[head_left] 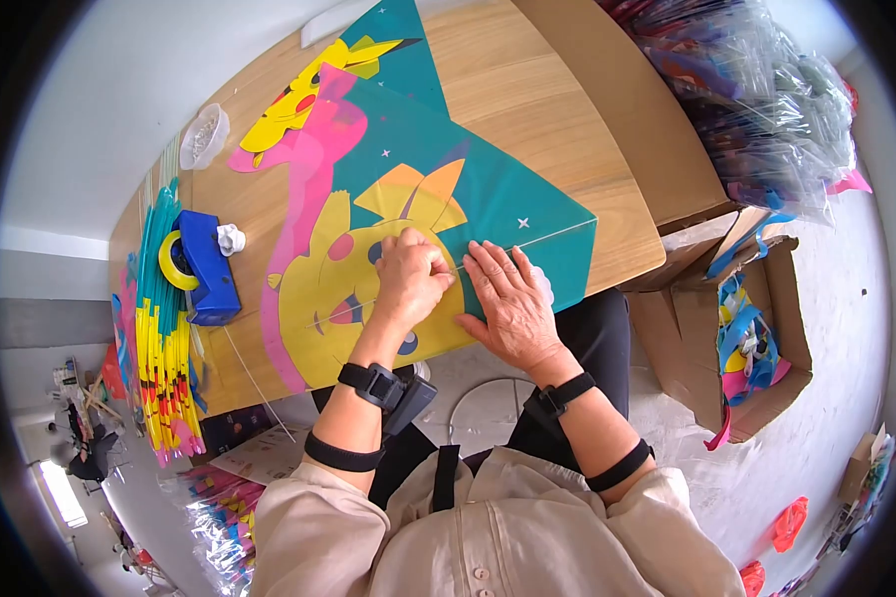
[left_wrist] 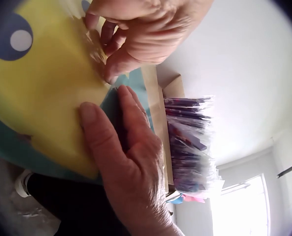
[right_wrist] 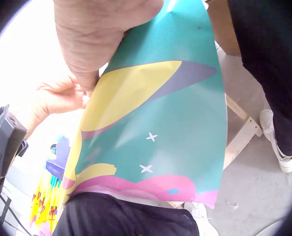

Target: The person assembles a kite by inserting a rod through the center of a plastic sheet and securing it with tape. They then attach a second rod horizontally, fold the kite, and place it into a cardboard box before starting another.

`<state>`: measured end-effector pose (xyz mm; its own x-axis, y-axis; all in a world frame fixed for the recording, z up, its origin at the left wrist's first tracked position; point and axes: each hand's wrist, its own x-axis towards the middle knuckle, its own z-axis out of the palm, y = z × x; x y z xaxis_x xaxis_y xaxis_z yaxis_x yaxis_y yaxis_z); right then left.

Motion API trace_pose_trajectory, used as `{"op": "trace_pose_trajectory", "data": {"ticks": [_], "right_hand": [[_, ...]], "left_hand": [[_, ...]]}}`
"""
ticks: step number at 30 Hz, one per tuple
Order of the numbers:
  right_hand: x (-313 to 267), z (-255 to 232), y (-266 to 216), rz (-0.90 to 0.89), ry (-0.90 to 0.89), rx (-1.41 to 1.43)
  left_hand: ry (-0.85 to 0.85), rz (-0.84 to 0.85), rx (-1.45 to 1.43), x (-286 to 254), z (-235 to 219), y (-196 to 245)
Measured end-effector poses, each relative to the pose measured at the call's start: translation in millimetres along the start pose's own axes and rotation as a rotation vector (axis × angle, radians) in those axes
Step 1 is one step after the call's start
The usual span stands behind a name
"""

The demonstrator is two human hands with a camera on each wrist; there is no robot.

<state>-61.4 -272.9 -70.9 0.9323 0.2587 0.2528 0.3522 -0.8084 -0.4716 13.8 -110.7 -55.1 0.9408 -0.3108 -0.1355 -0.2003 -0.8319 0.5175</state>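
Note:
A printed kite (head_left: 547,224), teal with a yellow cartoon figure and a pink border, lies over the table's near edge. Across it runs a thin pale rod (head_left: 559,233). My left hand (head_left: 408,279) is over the yellow face, thumb and fingers pinching at the rod; a shiny, clear patch shows under its fingers in the left wrist view. Just to the right, my right hand (head_left: 512,303) presses on the teal part, fingers straight and thumb spread. In the right wrist view, the kite's near part (right_wrist: 151,118) hangs down past my right hand (right_wrist: 101,34).
A second kite (head_left: 423,70) lies beneath, farther back. To the left are a blue tape dispenser (head_left: 209,269), a bundle of coloured strips (head_left: 159,308) and a small white bowl (head_left: 205,136). On the right stand an open cardboard box (head_left: 766,368) and plastic-bagged goods (head_left: 756,109).

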Motion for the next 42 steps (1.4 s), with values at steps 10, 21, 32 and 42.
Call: {"op": "trace_pose_trajectory", "data": {"ticks": [10,21,32,42], "right_hand": [[-0.2,-0.9,0.4,-0.005,-0.011,-0.003],[-2.4,-1.8,3.4,-0.04,-0.011,0.034],[-1.7,-2.0,-6.8,-0.088,-0.081,-0.153],[-46.6,-25.3,-7.4,0.129,0.347,0.223]], "left_hand": [[0.167,0.092,-0.005,-11.6,10.2,5.5],[0.295,0.202,-0.03,-50.2,3.1,7.7],[0.046,0.245,0.368,-71.0,9.1,4.2],[0.167,0.134,0.272,-108.0,11.0,-17.2]]}}
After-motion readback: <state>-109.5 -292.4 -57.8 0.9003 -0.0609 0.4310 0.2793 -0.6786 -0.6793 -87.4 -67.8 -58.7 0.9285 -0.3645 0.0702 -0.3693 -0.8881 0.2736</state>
